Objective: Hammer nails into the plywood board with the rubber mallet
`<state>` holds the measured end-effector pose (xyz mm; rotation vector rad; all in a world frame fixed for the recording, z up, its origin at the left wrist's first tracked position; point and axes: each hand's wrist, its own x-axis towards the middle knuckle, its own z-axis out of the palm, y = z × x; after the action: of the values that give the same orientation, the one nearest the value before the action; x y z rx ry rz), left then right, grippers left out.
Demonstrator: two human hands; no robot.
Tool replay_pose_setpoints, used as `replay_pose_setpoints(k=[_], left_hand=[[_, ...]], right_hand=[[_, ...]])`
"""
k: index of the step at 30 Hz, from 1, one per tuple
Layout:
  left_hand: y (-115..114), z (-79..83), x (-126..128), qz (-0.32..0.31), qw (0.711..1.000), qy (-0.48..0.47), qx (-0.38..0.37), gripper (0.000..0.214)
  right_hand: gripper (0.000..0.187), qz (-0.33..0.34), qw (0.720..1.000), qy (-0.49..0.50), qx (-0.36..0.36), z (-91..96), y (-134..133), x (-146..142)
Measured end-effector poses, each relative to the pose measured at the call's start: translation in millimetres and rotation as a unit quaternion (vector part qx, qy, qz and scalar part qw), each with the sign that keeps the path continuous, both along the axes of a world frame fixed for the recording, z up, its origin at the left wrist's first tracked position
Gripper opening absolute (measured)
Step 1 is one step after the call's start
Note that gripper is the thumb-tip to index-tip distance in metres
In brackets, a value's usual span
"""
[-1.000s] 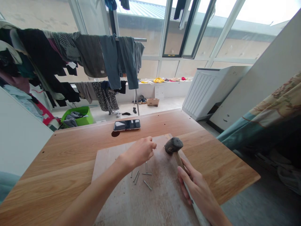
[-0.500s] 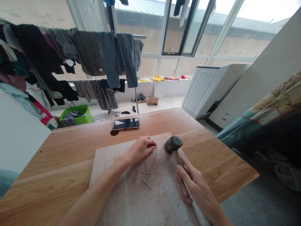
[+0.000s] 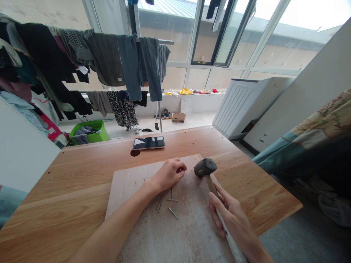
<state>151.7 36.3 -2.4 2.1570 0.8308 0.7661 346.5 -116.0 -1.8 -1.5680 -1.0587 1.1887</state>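
Note:
My right hand is wrapped round the wooden handle of a hammer. The hammer's dark, blunt head is low over the far right part of a pale wooden board. To the left of the head, my left hand rests over the board's far part, thumb and fingers curled together. Whatever its fingertips pinch is too small to make out. Several loose nails lie on the board by my left wrist, some partly hidden by the forearm. Small dark holes dot the board's surface.
Under the board is a wood-grain table, with a phone lying beyond the board beside a round hole. Past the far edge are a green tub of clothes, laundry on a rack and a white ribbed appliance. A curtain hangs at right.
The whole view has shifted slightly. Both hands and the hammer appear a little further right; the grip on the hammer is the same, and the nails lie as before.

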Motion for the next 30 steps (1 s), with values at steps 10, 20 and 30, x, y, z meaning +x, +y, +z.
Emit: replay_pose_setpoints(k=[10,20,30], left_hand=[[-1,-7.0,0,0.039,0.998,-0.032,-0.032,0.024],[-2,-6.5,4,0.068,0.995,-0.047,-0.049,0.022],[-1,-11.1,4,0.056,0.996,-0.058,-0.046,0.029]], right_hand=[[0.048,-0.001,1.0,0.009,0.008,39.3,9,1],[0.046,0.091,0.992,-0.082,0.031,38.6,14,-28],[0.054,0.059,0.995,-0.076,0.037,40.5,13,-27]])
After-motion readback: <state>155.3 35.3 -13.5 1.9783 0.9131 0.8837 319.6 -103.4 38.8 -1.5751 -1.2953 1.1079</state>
